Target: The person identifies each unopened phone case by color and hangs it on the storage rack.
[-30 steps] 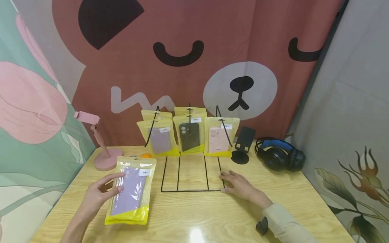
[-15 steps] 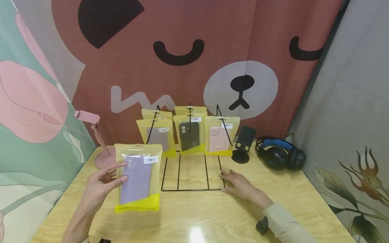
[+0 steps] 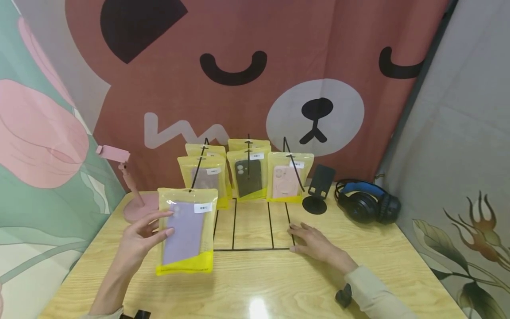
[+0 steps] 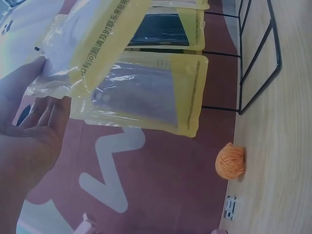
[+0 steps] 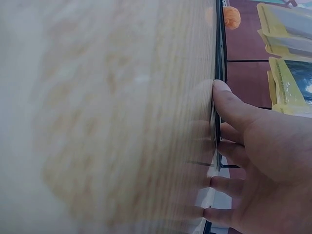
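Note:
My left hand (image 3: 135, 241) pinches the left edge of a clear yellow pouch (image 3: 184, 235) holding a purple phone case, raised above the table. Its top edge overlaps the lower end of the left hook of a black wire display rack (image 3: 255, 250). On that left hook hang similar pouches, a pale purple case (image 3: 206, 178) in front. A black case's pouch (image 3: 249, 175) hangs at the middle hook, another behind it. A pink case's pouch (image 3: 287, 181) hangs on the right. My right hand (image 3: 316, 248) rests at the right front corner of the rack's base, thumb (image 5: 225, 95) against the wire.
Behind the left hand stands a pink phone stand (image 3: 135, 199). An orange yarn ball (image 4: 230, 161) lies near the rack's left side. To the right are a black phone stand (image 3: 320, 186) and headphones (image 3: 366, 201). A patterned curtain (image 3: 231, 110) hangs behind the table.
My left hand has lifted the purple case's pouch and brought it right and toward the rack's left hook, turning it more upright. The right hand has stayed at the rack's corner.

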`<action>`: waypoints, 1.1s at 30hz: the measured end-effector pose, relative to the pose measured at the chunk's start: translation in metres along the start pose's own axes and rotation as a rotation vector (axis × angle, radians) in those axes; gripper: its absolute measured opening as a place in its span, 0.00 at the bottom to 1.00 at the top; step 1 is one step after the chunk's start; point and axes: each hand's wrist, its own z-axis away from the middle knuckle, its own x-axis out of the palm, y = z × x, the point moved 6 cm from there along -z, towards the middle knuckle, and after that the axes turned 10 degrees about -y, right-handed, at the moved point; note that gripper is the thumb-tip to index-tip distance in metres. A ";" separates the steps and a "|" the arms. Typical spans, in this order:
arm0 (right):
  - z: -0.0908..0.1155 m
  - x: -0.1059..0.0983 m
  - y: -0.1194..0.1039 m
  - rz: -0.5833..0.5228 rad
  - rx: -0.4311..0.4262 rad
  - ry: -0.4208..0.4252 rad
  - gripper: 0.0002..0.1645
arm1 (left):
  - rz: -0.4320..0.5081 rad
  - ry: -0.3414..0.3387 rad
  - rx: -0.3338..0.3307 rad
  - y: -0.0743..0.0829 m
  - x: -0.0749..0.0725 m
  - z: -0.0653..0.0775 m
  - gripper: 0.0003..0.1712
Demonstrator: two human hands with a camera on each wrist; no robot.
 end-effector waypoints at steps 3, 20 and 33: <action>0.002 0.000 0.000 0.002 0.003 0.000 0.37 | -0.025 0.005 -0.025 -0.003 0.002 -0.004 0.23; 0.002 0.006 0.004 0.000 -0.008 0.005 0.38 | -0.003 0.069 -0.106 -0.044 0.007 -0.040 0.24; -0.001 0.006 0.001 -0.021 -0.005 -0.009 0.38 | 0.021 0.123 -0.086 -0.055 0.009 -0.058 0.23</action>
